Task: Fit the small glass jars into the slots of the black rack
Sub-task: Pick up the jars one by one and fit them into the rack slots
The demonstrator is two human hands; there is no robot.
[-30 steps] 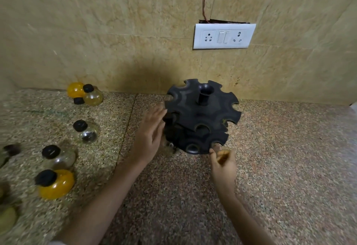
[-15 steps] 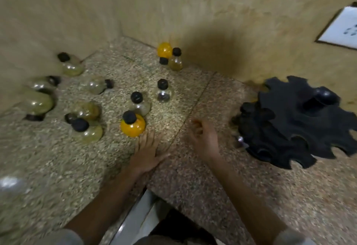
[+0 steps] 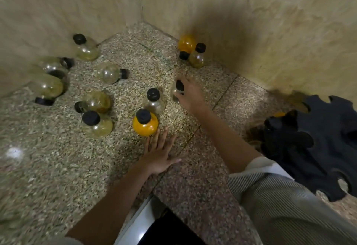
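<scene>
Several small round glass jars with black caps are scattered over the speckled counter at the left and centre. My right hand is closing around a clear jar in the middle of the counter, its fingers wrapped over the jar's right side. My left hand lies flat and open on the counter, fingertips just short of an orange jar. The black notched rack stands at the right edge, with something orange showing in a slot at its left side.
Beige tiled walls meet in a corner behind the jars. Two jars, an orange jar and an amber jar, sit against the back wall. A clear jar stands between my hands. The counter's front edge runs below my arms.
The view has swung left from the rack to the jars. My right hand has reached forward onto a clear jar. My left hand has settled flat by the orange jar.
</scene>
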